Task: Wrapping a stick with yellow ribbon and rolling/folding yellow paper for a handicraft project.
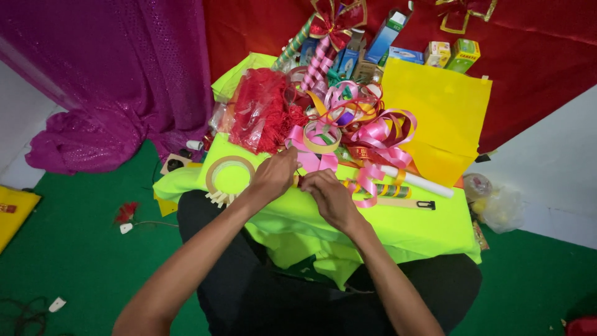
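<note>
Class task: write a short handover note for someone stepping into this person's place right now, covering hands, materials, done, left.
Left hand and right hand meet over the bright green cloth, pinching a small red piece; what it is cannot be told.
Tape roll lies left of the hands, pink ribbon heap just behind, yellow sheet to the right.
Done: nothing finished is visible.
Left: the red piece remains in the fingers.

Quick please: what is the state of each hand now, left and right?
Left hand: closed, pinching pink ribbon.
Right hand: closed on something small at its fingertips; what it is cannot be told.
</note>
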